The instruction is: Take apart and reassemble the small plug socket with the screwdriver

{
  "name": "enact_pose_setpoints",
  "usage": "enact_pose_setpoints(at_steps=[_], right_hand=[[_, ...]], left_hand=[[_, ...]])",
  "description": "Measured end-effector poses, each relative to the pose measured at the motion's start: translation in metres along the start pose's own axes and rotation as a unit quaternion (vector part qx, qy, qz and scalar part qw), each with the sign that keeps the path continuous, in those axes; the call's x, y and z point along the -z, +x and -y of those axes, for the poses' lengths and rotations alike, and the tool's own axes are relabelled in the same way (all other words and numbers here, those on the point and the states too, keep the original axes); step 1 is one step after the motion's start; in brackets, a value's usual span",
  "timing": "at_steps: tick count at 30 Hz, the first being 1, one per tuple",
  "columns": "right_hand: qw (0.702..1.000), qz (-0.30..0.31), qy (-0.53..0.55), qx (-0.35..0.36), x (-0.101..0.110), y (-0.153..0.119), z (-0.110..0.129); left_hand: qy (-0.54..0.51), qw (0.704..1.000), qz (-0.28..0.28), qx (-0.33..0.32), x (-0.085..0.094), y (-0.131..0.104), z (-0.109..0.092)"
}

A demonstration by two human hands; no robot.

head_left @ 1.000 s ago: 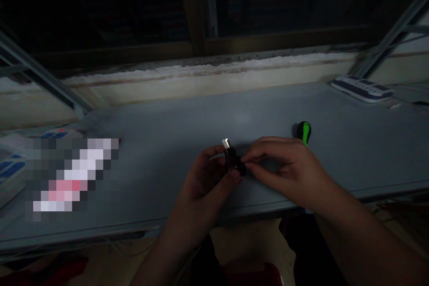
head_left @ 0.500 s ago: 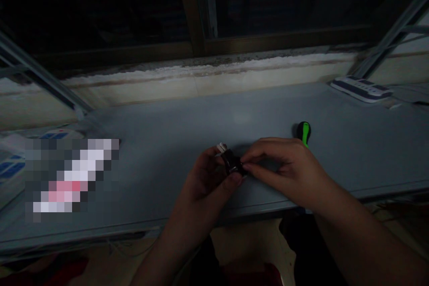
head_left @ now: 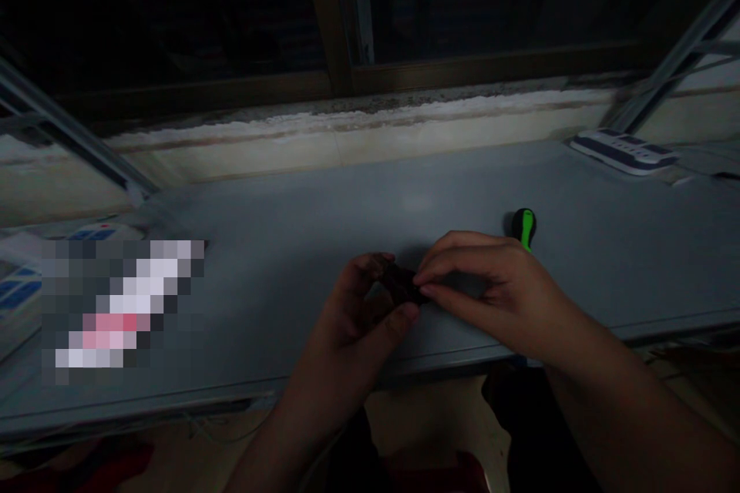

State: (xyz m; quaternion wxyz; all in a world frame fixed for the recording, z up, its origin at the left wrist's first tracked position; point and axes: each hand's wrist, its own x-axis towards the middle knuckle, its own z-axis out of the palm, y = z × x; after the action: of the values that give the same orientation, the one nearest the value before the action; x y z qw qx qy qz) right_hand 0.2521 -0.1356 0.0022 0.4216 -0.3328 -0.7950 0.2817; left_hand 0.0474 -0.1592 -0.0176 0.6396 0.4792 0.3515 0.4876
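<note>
Above the grey table, a small black plug (head_left: 400, 283) is held between both hands; half a second ago its metal prongs showed. My left hand (head_left: 361, 316) grips it from the left, thumb underneath and fingers curled over its far end, covering the prongs. At its right end, the thumb and forefinger of my right hand (head_left: 491, 289) are pinched together against the plug; what lies between those fingertips is hidden. Just beyond my right hand lies a green and black handle (head_left: 525, 227), seemingly of a screwdriver, its other end covered by the hand.
On the grey table (head_left: 260, 246), a white and dark power strip (head_left: 624, 152) rests at the back right. White sockets with blue faces (head_left: 92, 233) sit at the left, beside a blurred-out patch (head_left: 127, 308). Metal posts rise at both sides before a dark window.
My left fingers have closed over the plug's pronged end, and the prongs no longer show. The plug has turned slightly. My right hand stays pinched at its right end.
</note>
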Motion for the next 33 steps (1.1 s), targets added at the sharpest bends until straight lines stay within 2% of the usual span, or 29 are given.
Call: enact_pose_setpoints(at_steps=[9, 19, 24, 30, 33], right_hand=[[0.999, 0.010, 0.027, -0.025, 0.000, 0.000, 0.001], [0.979, 0.030, 0.152, -0.130, 0.000, 0.000, -0.001], [0.967, 0.017, 0.198, -0.161, -0.002, -0.001, 0.002], [0.972, 0.012, 0.176, -0.154, 0.001, -0.003, 0.004], [0.987, -0.034, 0.067, -0.139, 0.013, -0.005, 0.001]], left_hand=[[0.011, 1.000, 0.020, -0.008, 0.001, -0.001, 0.000], [0.020, 0.999, 0.038, -0.010, -0.002, 0.000, -0.003], [0.020, 0.999, 0.040, -0.010, 0.000, -0.001, -0.002], [0.035, 0.999, 0.034, -0.013, 0.003, -0.001, 0.000], [0.028, 0.999, 0.029, -0.002, 0.003, -0.001, 0.001]])
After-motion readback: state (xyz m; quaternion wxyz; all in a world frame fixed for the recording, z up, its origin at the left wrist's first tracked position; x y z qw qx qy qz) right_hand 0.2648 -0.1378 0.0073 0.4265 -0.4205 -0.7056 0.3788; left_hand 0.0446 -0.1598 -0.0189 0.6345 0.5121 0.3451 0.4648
